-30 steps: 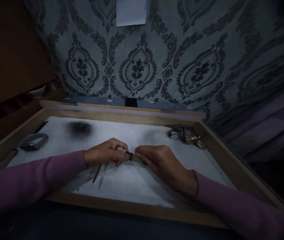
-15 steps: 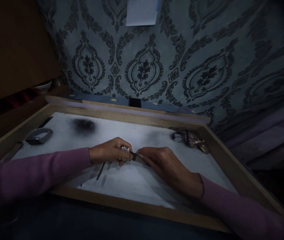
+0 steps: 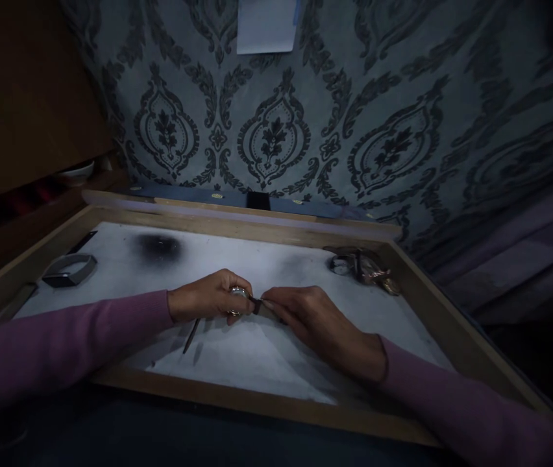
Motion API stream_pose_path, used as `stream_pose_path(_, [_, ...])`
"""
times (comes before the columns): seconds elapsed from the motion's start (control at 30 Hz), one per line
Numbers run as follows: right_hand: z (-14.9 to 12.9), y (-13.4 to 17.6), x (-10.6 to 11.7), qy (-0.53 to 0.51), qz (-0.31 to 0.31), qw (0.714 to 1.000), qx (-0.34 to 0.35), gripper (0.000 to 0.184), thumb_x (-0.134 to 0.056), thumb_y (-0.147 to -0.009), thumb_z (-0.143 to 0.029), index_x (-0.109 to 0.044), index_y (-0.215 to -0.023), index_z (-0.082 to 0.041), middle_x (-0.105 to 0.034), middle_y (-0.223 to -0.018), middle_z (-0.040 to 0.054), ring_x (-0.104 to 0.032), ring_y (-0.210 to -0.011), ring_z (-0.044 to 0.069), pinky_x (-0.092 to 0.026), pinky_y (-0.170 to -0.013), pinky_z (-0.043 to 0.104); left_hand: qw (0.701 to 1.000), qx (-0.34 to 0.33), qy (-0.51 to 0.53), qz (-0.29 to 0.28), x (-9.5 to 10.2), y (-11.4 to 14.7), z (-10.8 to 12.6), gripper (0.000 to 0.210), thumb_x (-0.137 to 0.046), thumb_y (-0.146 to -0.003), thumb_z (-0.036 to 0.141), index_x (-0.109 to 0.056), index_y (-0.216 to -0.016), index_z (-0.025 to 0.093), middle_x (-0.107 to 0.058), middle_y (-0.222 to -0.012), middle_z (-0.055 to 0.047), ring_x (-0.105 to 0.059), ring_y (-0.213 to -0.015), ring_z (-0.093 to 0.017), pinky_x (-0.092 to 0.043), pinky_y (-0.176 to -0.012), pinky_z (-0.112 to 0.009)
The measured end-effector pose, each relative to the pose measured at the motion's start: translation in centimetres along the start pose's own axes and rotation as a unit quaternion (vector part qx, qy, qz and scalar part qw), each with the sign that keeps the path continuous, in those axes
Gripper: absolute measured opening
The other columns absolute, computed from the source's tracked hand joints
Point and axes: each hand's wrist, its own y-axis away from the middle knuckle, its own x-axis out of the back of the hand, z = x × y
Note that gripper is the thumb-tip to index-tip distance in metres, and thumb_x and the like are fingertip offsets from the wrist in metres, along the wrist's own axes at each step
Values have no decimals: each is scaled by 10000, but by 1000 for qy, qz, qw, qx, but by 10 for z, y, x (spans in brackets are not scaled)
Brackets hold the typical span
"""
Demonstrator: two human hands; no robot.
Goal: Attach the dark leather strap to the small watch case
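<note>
Over the middle of the white-lined tray, my left hand (image 3: pixel 213 297) is closed around the case of a wristwatch (image 3: pixel 238 301) with a round, shiny rim. A narrow dark strip (image 3: pixel 191 336), which looks like one half of its strap, hangs below that hand. To the right, my right hand (image 3: pixel 313 318) is closed, thumb and fingers pinching the dark strap (image 3: pixel 258 305) close to the case. Its fingers partly cover the strap, and I cannot tell whether they also hold something small.
A wooden-rimmed tray (image 3: pixel 257 389) surrounds the work. At its left lies a squarish watch with a band (image 3: pixel 69 269); at the back right sits a cluster of watches (image 3: pixel 361 264). Behind stands a patterned wall (image 3: pixel 276 130), with a wooden cabinet (image 3: pixel 23 97) on the left.
The whole view has shifted slightly, so everything sits a little further left. Both hands keep the same hold on the watch and strap.
</note>
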Motion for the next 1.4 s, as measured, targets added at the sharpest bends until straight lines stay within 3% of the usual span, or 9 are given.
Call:
stream_pose_path(0.43, [0, 2, -3, 20, 1, 999, 25, 297, -380, -922, -111, -478, -647, -164, -456, -577, -25, -405, -490, 78, -289, -496, 222, 1000, -6, -14, -4, -1, 1, 0, 194, -597, -733, 320, -550, -648, 152, -499, -493, 46, -380, -476, -76, -269, -507, -218])
stream_pose_path(0.77, [0, 2, -2, 16, 14, 1000, 7, 270, -391, -951, -160, -582, -760, -148, -586, -641, 20, -516, -535, 107, -360, -530, 233, 1000, 2, -19, 4, -1, 2, 5, 201, -605, -713, 335, -544, -629, 163, -494, -487, 48, -366, -469, -79, -237, -479, -224])
stream_pose_path(1.4, [1, 1, -4, 15, 4, 1000, 5, 248, -405, -939, -135, -596, -780, -142, -597, -666, 24, -544, -568, 113, -371, -553, 224, 1000, 2, -22, -2, -1, 1, 3, 159, -586, -724, 293, -559, -653, 153, -497, -487, 51, -369, -468, -73, -252, -483, -215])
